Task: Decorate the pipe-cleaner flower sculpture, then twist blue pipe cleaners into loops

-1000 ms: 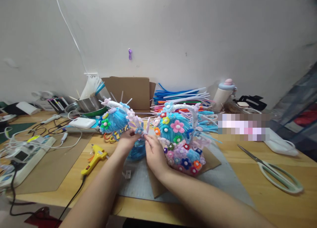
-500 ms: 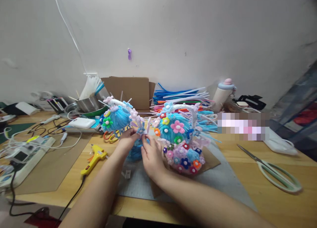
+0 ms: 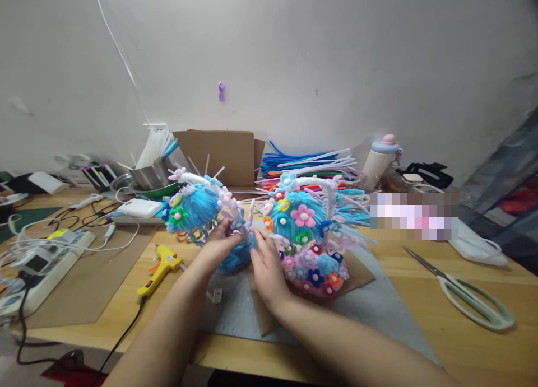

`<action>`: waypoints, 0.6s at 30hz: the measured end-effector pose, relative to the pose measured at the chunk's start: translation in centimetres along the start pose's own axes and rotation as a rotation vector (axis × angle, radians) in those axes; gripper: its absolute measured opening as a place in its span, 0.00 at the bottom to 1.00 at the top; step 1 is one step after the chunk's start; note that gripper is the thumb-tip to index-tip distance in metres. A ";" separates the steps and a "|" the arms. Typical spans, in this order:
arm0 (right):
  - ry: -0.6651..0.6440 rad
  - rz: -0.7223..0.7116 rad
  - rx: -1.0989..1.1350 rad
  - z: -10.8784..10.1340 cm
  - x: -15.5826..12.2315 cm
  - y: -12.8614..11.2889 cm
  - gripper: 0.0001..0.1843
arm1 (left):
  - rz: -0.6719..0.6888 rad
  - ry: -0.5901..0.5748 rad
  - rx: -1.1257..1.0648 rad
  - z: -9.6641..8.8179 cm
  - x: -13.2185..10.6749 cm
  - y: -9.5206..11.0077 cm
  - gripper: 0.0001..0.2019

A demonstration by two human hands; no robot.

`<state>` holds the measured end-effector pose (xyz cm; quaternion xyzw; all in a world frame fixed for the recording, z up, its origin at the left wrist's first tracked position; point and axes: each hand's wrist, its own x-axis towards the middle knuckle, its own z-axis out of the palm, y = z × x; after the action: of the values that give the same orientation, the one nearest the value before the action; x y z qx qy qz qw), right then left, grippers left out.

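A blue pipe-cleaner craft (image 3: 196,208), shaped like a shade hanging from a white arched arm with fuzzy flowers, stands before me on the left. My left hand (image 3: 222,242) grips its upright near the blue base, thumb and fingers bent around it. Against the right side of that base, my right hand (image 3: 268,266) presses with its fingers together; the fingertips are partly hidden. Just to the right stands a second pipe-cleaner craft (image 3: 302,214) of similar form, its base covered with colourful flowers and resting on cardboard.
A yellow hot glue gun (image 3: 160,270) lies left, beside a power strip (image 3: 50,278) with tangled cables. Green-handled scissors (image 3: 471,297) lie at right. Pipe cleaners (image 3: 306,163), a cardboard sheet (image 3: 214,157), a metal bowl (image 3: 153,175) and a bottle (image 3: 380,160) stand behind.
The left craft's shade has shifted slightly left and down. My right hand has slid a little to the right along the base, and my left thumb now reaches across the upright.
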<state>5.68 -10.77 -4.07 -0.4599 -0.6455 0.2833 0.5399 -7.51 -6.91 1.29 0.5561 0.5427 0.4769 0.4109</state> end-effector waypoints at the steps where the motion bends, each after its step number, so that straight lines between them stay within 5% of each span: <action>1: -0.001 0.000 0.011 0.0 0.0 0.1 0.27 | 0.002 0.002 0.021 0.0 0.0 -0.1 0.17; 18: 0.066 0.294 0.647 0.5 0.0 -0.4 0.29 | 0.044 0.272 0.519 1.9 -1.1 0.8 0.22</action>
<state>5.11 -10.83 -3.88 -0.3621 -0.4312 0.5328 0.6317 -5.41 -7.98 1.54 0.5851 0.6846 0.4009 0.1679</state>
